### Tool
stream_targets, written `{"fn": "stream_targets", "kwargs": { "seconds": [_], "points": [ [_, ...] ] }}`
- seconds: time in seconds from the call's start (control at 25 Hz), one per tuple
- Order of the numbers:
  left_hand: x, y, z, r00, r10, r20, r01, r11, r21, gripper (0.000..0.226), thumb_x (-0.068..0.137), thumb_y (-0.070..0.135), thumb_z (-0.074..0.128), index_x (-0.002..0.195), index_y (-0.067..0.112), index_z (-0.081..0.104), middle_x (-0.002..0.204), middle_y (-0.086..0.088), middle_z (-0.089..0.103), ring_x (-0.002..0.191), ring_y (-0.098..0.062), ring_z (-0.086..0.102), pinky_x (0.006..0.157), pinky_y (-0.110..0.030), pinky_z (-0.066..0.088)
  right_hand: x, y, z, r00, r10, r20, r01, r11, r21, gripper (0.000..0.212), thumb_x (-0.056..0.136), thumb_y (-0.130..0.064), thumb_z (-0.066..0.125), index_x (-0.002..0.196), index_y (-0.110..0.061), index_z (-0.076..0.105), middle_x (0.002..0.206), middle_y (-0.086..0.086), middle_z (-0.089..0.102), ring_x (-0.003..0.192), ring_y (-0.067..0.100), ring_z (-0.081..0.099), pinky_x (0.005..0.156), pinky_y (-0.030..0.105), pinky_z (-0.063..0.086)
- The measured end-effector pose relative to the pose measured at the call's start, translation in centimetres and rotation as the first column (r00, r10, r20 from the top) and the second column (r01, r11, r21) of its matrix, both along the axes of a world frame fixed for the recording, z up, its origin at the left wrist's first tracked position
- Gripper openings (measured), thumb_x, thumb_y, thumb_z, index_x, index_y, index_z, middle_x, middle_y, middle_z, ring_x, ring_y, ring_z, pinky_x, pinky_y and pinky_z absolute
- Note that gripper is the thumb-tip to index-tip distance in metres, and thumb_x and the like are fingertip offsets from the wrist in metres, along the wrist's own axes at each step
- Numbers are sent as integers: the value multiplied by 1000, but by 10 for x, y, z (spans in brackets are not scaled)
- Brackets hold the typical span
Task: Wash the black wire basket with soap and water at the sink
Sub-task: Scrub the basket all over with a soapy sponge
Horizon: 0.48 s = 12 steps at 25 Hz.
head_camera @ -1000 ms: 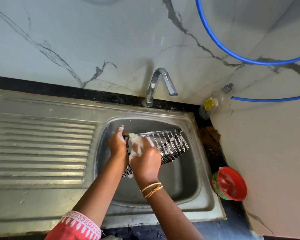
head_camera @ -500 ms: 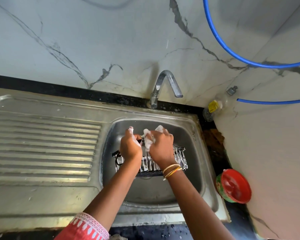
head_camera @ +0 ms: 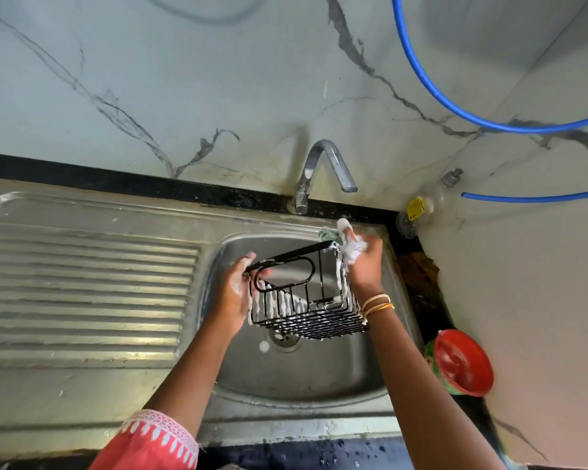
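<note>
Soapy black wire basket [head_camera: 306, 300] over sink [head_camera: 319, 378] — long axis left-right, left hand [head_camera: 236, 293] gripping rim, right hand [head_camera: 362, 262] clutching scrubber [head_camera: 330, 235]

Black wire basket [head_camera: 308, 305]: soap-streaked, tilted, held above the steel sink [head_camera: 319, 378] basin, over the drain.

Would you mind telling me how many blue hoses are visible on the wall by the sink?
2. One blue hose loops down across the upper right wall; the second blue hose runs level lower down, beside the soap bottle. They may join out of frame.
</note>
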<state>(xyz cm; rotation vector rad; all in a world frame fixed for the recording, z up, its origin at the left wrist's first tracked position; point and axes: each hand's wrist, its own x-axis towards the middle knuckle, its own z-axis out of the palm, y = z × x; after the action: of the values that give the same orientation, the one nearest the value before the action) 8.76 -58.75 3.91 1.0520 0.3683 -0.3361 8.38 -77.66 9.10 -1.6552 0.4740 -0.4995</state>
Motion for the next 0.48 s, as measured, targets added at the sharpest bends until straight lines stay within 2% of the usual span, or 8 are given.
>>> {"fn": "stream_targets", "kwargs": {
  "seconds": [0.08, 0.12, 0.2, 0.28, 0.32, 0.36, 0.44, 0.48],
  "points": [
    [3, -4, 10, 998, 48, -33, -51, 994, -92, 15, 95, 24, 49, 90, 22, 62, 65, -1, 71, 57, -12, 65, 51, -18, 50, 1, 4, -7, 998, -23, -51, 29, 992, 121, 36, 86, -37, 65, 64, -17, 43, 59, 1, 40, 48, 6, 33, 49, 24, 32],
    [5, -6, 15, 996, 90, -13, -91, 992, -88, 8, 89, 25, 58, 87, 21, 65, 69, 2, 72, 63, -14, 66, 60, -20, 53, 0, 3, -8, 994, -50, -96, 60, 993, 99, 41, 90, -40, 61, 62, -18, 42, 58, 1, 37, 45, 8, 33, 47, 25, 32],
    [12, -5, 10, 985, 172, 24, -170, 983, -71, 24, 68, 36, 78, 85, 20, 71, 91, 0, 73, 90, -24, 67, 90, -36, 53, -2, -4, -7, 980, -144, -134, 124, 981, -146, 41, 98, -35, 49, 64, -12, 54, 66, 4, 49, 50, 9, 41, 54, 24, 37],
    [14, -2, 6, 972, 235, 27, -234, 971, -40, 39, 55, 45, 82, 85, 21, 75, 105, -7, 71, 103, -29, 64, 99, -45, 47, -5, -6, -1, 984, -147, -104, 109, 946, -306, 31, 100, -24, 44, 89, -3, 64, 89, 13, 60, 66, 13, 51, 65, 22, 38],
    [14, -3, 12, 967, 253, 16, -253, 967, -23, 36, 59, 46, 80, 85, 22, 76, 105, -7, 70, 96, -28, 65, 93, -42, 50, -7, -1, 3, 987, -108, -123, 54, 924, -378, 24, 99, -17, 45, 99, -3, 64, 96, 14, 61, 73, 18, 54, 68, 23, 37],
    [12, -3, 21, 964, 265, 9, -265, 964, -4, 29, 69, 43, 75, 88, 22, 75, 102, -6, 66, 81, -23, 63, 78, -32, 53, -10, 5, 7, 985, -69, -158, -15, 879, -477, 22, 96, -10, 45, 106, -6, 64, 101, 14, 62, 79, 22, 56, 70, 24, 37],
    [13, -5, 29, 951, 309, -11, -309, 951, 10, 22, 92, 31, 56, 106, 19, 68, 94, -5, 58, 59, -11, 42, 48, -17, 33, -16, 14, 14, 977, -52, -207, -97, 758, -645, 35, 88, -3, 45, 113, -15, 66, 108, 13, 64, 92, 30, 59, 73, 27, 40],
    [13, -7, 33, 939, 342, -26, -342, 940, -10, 22, 97, 27, 48, 109, 19, 65, 88, -4, 55, 56, -10, 34, 45, -17, 25, -18, 17, 19, 973, -82, -216, -91, 722, -686, 38, 85, -3, 45, 113, -17, 67, 109, 13, 65, 94, 32, 60, 74, 31, 43]
  ]
}}
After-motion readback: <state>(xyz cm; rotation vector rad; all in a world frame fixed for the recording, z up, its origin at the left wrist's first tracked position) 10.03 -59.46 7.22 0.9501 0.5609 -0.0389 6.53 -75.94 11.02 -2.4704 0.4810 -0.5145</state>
